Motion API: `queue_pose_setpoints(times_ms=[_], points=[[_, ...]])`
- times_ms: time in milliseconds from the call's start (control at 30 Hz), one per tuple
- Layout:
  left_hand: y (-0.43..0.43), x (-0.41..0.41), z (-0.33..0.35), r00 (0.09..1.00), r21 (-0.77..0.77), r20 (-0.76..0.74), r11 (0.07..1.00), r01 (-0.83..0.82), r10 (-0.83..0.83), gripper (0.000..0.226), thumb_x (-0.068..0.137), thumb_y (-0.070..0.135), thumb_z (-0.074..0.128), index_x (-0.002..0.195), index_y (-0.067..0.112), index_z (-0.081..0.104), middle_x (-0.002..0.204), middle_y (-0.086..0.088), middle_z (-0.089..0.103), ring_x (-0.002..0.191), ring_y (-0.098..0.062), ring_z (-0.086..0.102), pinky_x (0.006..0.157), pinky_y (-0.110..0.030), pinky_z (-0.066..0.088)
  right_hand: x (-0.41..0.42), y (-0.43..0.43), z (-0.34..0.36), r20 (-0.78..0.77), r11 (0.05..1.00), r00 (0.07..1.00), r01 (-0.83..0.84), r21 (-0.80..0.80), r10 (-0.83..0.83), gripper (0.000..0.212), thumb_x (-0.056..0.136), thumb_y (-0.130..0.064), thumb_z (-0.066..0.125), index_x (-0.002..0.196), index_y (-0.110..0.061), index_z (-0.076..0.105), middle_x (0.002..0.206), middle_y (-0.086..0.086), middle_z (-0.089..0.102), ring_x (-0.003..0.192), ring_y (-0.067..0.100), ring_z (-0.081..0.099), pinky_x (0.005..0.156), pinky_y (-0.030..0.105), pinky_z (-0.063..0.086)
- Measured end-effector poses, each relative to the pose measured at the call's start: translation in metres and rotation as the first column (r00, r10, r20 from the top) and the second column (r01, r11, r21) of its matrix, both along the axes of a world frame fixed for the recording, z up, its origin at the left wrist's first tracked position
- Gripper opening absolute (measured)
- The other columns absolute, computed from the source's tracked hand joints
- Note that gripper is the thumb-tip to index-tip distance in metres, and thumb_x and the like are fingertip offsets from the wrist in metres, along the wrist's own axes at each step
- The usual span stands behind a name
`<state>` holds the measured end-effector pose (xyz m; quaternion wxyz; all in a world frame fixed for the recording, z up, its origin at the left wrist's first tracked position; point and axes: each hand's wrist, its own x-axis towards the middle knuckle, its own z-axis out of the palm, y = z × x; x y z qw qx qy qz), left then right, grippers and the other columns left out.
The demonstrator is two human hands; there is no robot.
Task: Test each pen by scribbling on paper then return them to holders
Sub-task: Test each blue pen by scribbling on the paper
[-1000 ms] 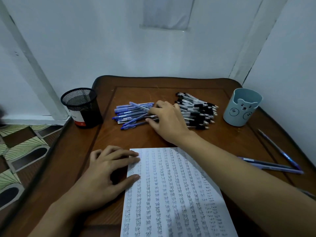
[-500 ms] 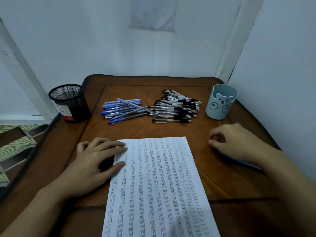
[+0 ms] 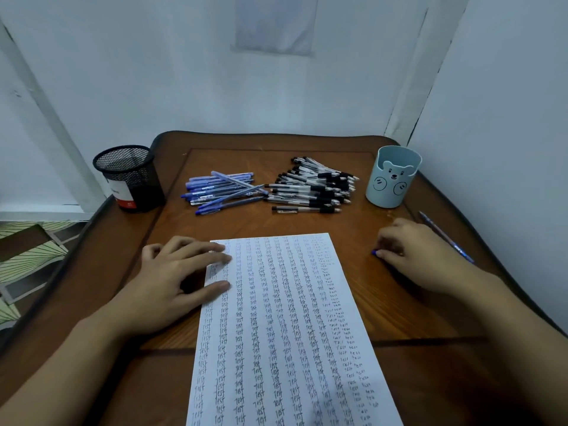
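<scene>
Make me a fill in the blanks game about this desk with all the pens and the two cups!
The left hand lays its fingertips on the white ____.
The mesh holder is coloured ____.
The light blue holder shows a ____ face.
The word written over and over is ____.
Missing words: paper; black; bear; test.

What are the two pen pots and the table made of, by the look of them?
Black pot: likely metal mesh, matt black; a fine see-through grid of holes. Blue pot: probably plastic, smooth pale blue, with a moulded bear outline and printed face. Table: wood or wood-look veneer, glossy brown, with grain lines and soft reflections.
</scene>
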<state>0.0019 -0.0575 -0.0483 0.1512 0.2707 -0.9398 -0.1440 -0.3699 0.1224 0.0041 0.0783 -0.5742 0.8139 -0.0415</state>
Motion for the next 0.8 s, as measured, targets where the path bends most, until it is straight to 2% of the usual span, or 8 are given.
queue_pose_setpoints(times_ms=[100, 167, 300, 400, 467, 567, 667, 800], points=[[-0.001, 0.000, 0.001, 1.000, 0.010, 0.007, 1.000, 0.004, -0.004, 0.058, 0.083, 0.089, 0.037, 0.131, 0.059, 0.052, 0.142, 0.042, 0.039, 0.140, 0.004, 0.025, 0.107, -0.039, 0.014, 0.007, -0.006, -0.003, -0.037, 0.998, 0.999, -0.036, -0.042, 0.035, 0.012, 0.102, -0.037, 0.054, 0.113, -0.037, 0.057, 0.116, -0.010, 0.057, 0.116, 0.013, 0.049, 0.101, 0.044, 0.046], [-0.001, -0.001, 0.001, 1.000, 0.011, 0.003, 1.000, 0.004, -0.004, 0.057, 0.083, 0.088, 0.039, 0.131, 0.059, 0.053, 0.142, 0.042, 0.039, 0.140, 0.003, 0.027, 0.107, -0.042, 0.016, 0.015, -0.011, -0.005, 0.039, 0.974, 0.996, -0.065, -0.216, 0.075, 0.011, 0.103, -0.032, 0.053, 0.113, -0.036, 0.055, 0.112, -0.014, 0.059, 0.115, 0.011, 0.051, 0.103, 0.041, 0.043], [-0.002, -0.001, 0.001, 1.000, 0.023, -0.002, 1.000, -0.001, 0.001, 0.057, 0.083, 0.088, 0.039, 0.130, 0.060, 0.052, 0.142, 0.041, 0.039, 0.139, 0.003, 0.028, 0.106, -0.043, 0.017, 0.040, -0.015, -0.002, 0.326, 0.809, 0.911, -0.014, -0.588, 0.252, 0.015, 0.100, -0.035, 0.046, 0.114, -0.034, 0.051, 0.097, -0.018, 0.062, 0.096, 0.007, 0.063, 0.083, 0.023, 0.051], [-0.002, -0.001, 0.001, 1.000, 0.026, -0.005, 1.000, -0.003, 0.003, 0.057, 0.083, 0.089, 0.039, 0.130, 0.060, 0.052, 0.143, 0.042, 0.039, 0.138, 0.004, 0.028, 0.107, -0.043, 0.017, 0.056, -0.021, 0.006, 0.542, 0.769, 0.760, 0.089, -0.633, 0.358, 0.017, 0.102, -0.036, 0.043, 0.117, -0.034, 0.051, 0.092, -0.006, 0.065, 0.071, 0.014, 0.061, 0.068, 0.027, 0.053], [-0.003, -0.001, 0.001, 1.000, 0.033, -0.002, 0.999, -0.001, 0.002, 0.057, 0.083, 0.089, 0.038, 0.130, 0.061, 0.052, 0.143, 0.042, 0.038, 0.138, 0.004, 0.028, 0.107, -0.043, 0.017, 0.065, -0.024, 0.009, 0.689, 0.757, 0.602, 0.204, -0.621, 0.403, 0.019, 0.101, -0.039, 0.046, 0.117, -0.031, 0.053, 0.084, -0.001, 0.064, 0.063, 0.016, 0.049, 0.061, 0.029, 0.044], [-0.003, -0.001, 0.001, 1.000, 0.034, 0.000, 0.999, -0.004, 0.004, 0.057, 0.083, 0.089, 0.039, 0.131, 0.061, 0.052, 0.142, 0.042, 0.039, 0.139, 0.001, 0.029, 0.108, -0.043, 0.018, 0.074, -0.029, 0.009, 0.891, 0.750, 0.217, 0.482, -0.454, 0.400, 0.037, 0.098, -0.054, 0.043, 0.104, -0.020, 0.056, 0.063, 0.001, 0.042, 0.057, 0.015, 0.033, 0.058, 0.032, 0.027], [-0.003, -0.001, 0.001, 1.000, 0.037, 0.002, 0.999, -0.007, 0.007, 0.057, 0.083, 0.089, 0.039, 0.131, 0.060, 0.052, 0.142, 0.041, 0.039, 0.139, 0.002, 0.029, 0.108, -0.045, 0.018, 0.075, -0.032, 0.010, 0.908, 0.740, -0.130, 0.630, -0.234, 0.398, 0.039, 0.103, -0.048, 0.039, 0.084, -0.017, 0.054, 0.059, -0.003, 0.019, 0.053, 0.012, 0.017, 0.054, 0.031, 0.015], [-0.003, -0.001, 0.002, 1.000, 0.040, 0.008, 0.999, -0.006, 0.006, 0.058, 0.083, 0.089, 0.038, 0.131, 0.060, 0.052, 0.142, 0.042, 0.038, 0.139, 0.003, 0.028, 0.109, -0.045, 0.018, 0.067, -0.037, 0.007, 0.848, 0.707, -0.305, 0.699, -0.111, 0.434, 0.034, 0.099, -0.039, 0.039, 0.077, -0.017, 0.052, 0.061, -0.005, 0.012, 0.053, 0.010, 0.011, 0.050, 0.027, 0.013]])
